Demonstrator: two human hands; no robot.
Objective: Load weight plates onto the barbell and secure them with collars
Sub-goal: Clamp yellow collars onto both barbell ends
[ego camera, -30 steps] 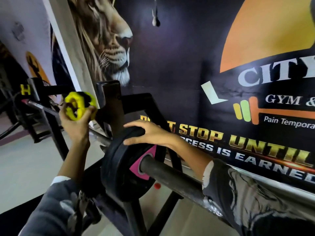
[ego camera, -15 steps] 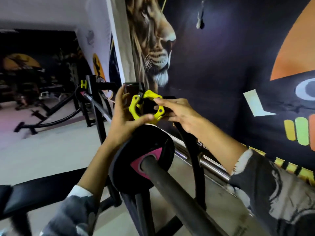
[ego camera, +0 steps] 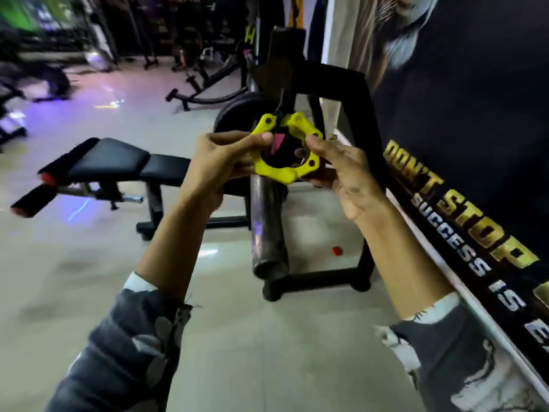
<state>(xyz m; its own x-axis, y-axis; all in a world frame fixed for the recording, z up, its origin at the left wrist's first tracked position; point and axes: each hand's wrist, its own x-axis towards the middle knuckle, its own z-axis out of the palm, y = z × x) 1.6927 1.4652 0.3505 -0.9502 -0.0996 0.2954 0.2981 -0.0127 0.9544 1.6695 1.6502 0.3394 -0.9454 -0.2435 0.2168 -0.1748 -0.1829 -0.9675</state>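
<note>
We've got the yellow collar [ego camera: 286,153] pinched on both sides, left hand [ego camera: 218,162] and right hand [ego camera: 341,171] clamped on it; it's above the barbell sleeve [ego camera: 267,224], before the black plate [ego camera: 234,117].

The weight plate [ego camera: 233,115], toward 12 o'clock of centre, shows only its upper left rim; the rest lies behind the yellow collar [ego camera: 283,173] and both hands. The left hand [ego camera: 217,165] covers the collar's 9 o'clock side and the right hand [ego camera: 346,176] its 3 o'clock side, with most fingers out of sight behind it. The barbell sleeve [ego camera: 267,221] vanishes under the collar's lower rim, so whether the ring sits around it cannot be told. At 10 to 11 o'clock the gym machines [ego camera: 44,55] smear into blur. The banner [ego camera: 463,114] lettering at 4 o'clock is cut by the right edge, and the lion [ego camera: 398,40] at 1 o'clock by the top edge.
</note>
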